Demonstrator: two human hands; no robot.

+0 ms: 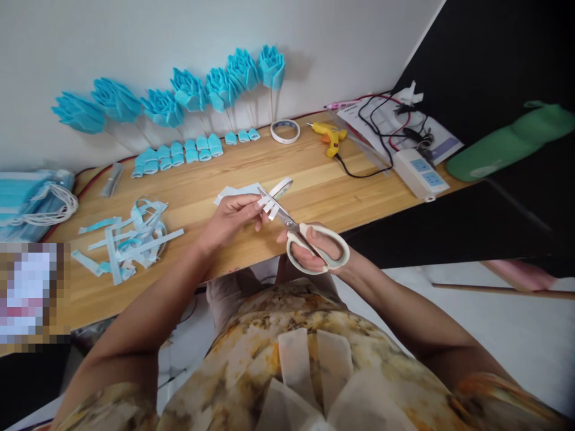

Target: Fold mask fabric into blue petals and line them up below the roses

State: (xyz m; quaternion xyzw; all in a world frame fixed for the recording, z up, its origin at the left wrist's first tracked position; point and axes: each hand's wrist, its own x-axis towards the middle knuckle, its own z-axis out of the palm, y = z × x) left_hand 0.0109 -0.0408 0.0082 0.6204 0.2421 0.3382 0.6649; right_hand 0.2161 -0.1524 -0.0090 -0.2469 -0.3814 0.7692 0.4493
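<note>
My right hand (321,245) is wrapped round the cream handles of a pair of scissors (290,223), with fingers through the loops. The scissor blades are parted and cross the white strip pieces (271,206) pinched in my left hand (238,212). Those pieces fan out in several narrow tabs; whether they are paper or tape I cannot tell. Just behind the blades is a white ring-shaped band (284,187), partly hidden by them. A pale sheet (240,193) lies on the table beyond my left hand.
Blue fabric flowers (188,90) on sticks lean along the wall, with folded blue pieces (177,154) before them. Cut strips (130,236) lie left, near face masks (31,200). A tape roll (285,131), yellow glue gun (331,137), power strip (420,173) and green bottle (507,146) are right.
</note>
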